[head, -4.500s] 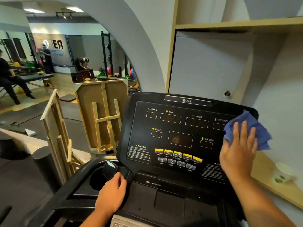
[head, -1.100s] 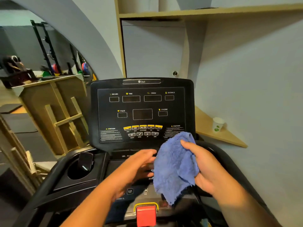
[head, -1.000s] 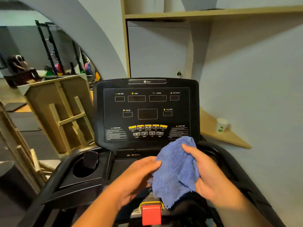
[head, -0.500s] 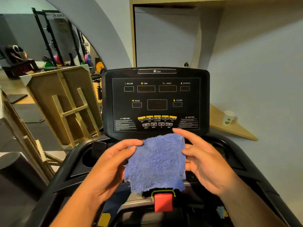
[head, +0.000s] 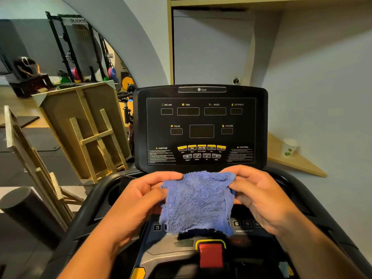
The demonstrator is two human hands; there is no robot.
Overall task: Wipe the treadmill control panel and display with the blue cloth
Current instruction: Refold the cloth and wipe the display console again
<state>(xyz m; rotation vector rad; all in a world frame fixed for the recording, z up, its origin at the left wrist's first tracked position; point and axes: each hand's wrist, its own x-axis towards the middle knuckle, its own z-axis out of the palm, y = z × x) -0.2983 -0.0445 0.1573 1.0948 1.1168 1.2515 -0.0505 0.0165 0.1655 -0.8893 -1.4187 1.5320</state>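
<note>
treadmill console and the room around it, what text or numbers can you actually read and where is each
"INCLINE", "TIME", "SPEED", "DISTANCE": top row of the display panel
"PULSE", "CALORIE": middle row
"CAUTION": twice, bottom left and bottom right; the fine print beneath is too small to read
"PLAY/PAUSE": under the yellow buttons; other button captions are blurred
"3", "6", "9": lower keys beside the blue cloth
"ROGUE", mirrored: rack banner

The black treadmill console (head: 201,127), at the frame's centre, carries white labels. Its top row reads INCLINE, TIME, SPEED, DISTANCE; the middle row reads PULSE and CALORIE. CAUTION heads a block of unreadably small print at each lower corner. Under the yellow buttons (head: 201,147): PREV, NEXT, PLAY/PAUSE. Under the grey buttons (head: 201,156): PRESET, ENTER, UP, DOWN. Lower down, keys (head: 236,223) show 3, 6 and 9. Upper left, a rack banner (head: 78,21) shows mirrored ROGUE.
</note>
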